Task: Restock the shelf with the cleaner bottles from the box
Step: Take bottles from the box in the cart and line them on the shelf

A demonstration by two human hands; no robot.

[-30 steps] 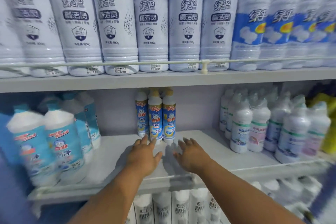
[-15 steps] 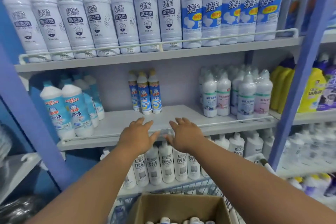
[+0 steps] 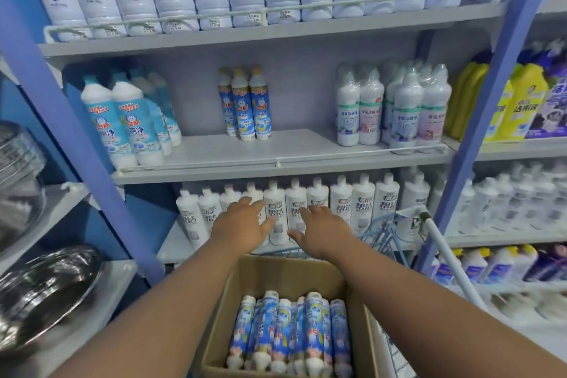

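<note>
Three slim blue-label bottles (image 3: 245, 104) stand at the back of the middle shelf (image 3: 291, 153), its front wide open — my hands have pulled back from there and dropped toward the box (image 3: 288, 273) below me. The cleaner bottles (image 3: 291, 331) lie packed inside. My left hand (image 3: 242, 225) and right hand (image 3: 322, 232) hover spread and empty — I judge the next pick is due.

Two bare hands, left hand (image 3: 242, 225) and right hand (image 3: 322, 232), both empty with fingers spread. One cardboard box (image 3: 352, 301). About seven blue-label cleaner bottles (image 3: 288, 331) lying in it, exact count unclear. Three matching bottles (image 3: 245, 104) standing on the middle shelf (image 3: 291, 150). Three shelf levels visible.
</note>
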